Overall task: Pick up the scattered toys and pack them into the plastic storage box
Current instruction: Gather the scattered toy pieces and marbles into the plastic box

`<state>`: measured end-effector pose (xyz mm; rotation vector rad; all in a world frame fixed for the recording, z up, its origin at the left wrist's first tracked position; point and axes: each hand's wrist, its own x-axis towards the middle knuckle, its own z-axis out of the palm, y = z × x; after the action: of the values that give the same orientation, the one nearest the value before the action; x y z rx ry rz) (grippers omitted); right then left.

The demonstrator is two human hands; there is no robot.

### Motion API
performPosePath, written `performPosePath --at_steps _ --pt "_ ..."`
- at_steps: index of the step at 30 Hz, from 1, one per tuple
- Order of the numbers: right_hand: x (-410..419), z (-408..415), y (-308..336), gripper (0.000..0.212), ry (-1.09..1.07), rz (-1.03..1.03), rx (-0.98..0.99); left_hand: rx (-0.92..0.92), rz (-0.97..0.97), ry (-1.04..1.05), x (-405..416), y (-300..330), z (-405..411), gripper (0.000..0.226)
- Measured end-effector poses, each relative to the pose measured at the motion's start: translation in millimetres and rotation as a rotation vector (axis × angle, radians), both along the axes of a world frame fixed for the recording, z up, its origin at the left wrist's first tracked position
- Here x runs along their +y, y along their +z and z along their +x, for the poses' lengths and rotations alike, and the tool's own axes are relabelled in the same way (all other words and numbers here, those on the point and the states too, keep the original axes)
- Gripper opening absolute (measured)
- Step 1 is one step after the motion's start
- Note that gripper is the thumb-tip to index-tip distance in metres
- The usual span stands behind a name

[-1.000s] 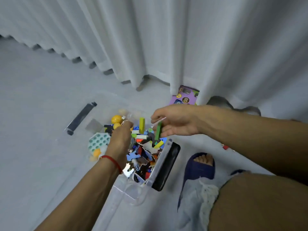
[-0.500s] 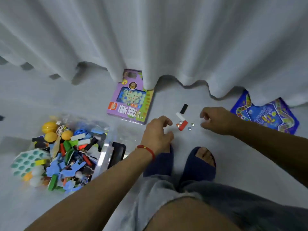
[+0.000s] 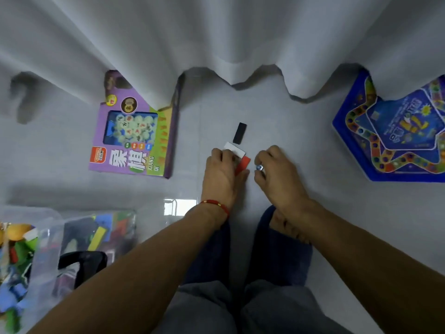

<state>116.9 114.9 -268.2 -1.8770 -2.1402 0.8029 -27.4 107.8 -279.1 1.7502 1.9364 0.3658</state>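
Observation:
On the grey floor before my feet lie three small flat blocks. My left hand (image 3: 222, 172) curls over the red block (image 3: 243, 165) and the end of the white block (image 3: 234, 149), fingers touching them. The black block (image 3: 239, 133) lies free just beyond. My right hand (image 3: 277, 173) pinches a small clear bead (image 3: 259, 167) between thumb and fingers. The clear plastic storage box (image 3: 48, 227), holding several coloured toys and with a black latch, stands at the lower left.
A purple game box (image 3: 134, 141) lies on the floor at the left, partly under the white curtain (image 3: 216, 32). A blue star-shaped game board (image 3: 395, 136) lies at the right. My feet in dark blue slippers (image 3: 277, 256) are just behind my hands.
The view has swung from the box to the floor ahead. Both hands left the box and came down on the small blocks; the right hand closed on a bead.

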Motion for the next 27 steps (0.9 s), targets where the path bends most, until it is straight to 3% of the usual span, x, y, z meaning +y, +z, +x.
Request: performPosePath --at_steps 4,9,13,16,21,24,27 --pt "-5.8 8.0 -4.2 0.008 -0.085 -0.070 0.073 0.116 0.023 -0.128 5.0 -5.9 -1.0 0.039" --pt "-8.1 10.4 22.7 0.010 -0.547 -0.481 0.605 0.260 -0.034 -0.366 8.2 -1.0 1.5 0.023" --pt "-19.8 18.9 55.4 0.017 -0.652 -0.759 0.796 0.223 -0.085 -0.402 1.8 0.0 -3.0 0.013" --pt "-22.2 26.9 79.9 0.027 -0.612 -0.888 0.879 -0.022 -0.256 -0.172 -3.2 20.4 -9.8 0.021" --pt "-3.1 21.9 160.7 0.023 -0.478 -1.043 0.952 -0.707 -0.436 0.263 -37.7 96.5 -36.8 0.016" --pt "7.1 -8.2 225.7 0.028 -0.291 -1.041 0.785 -1.076 -0.390 0.406 -68.2 159.3 -69.4 0.018" --pt "7.2 -63.2 282.0 0.025 -0.066 -0.984 0.509 -1.213 -0.287 0.575 -104.3 219.6 -117.8 0.017"
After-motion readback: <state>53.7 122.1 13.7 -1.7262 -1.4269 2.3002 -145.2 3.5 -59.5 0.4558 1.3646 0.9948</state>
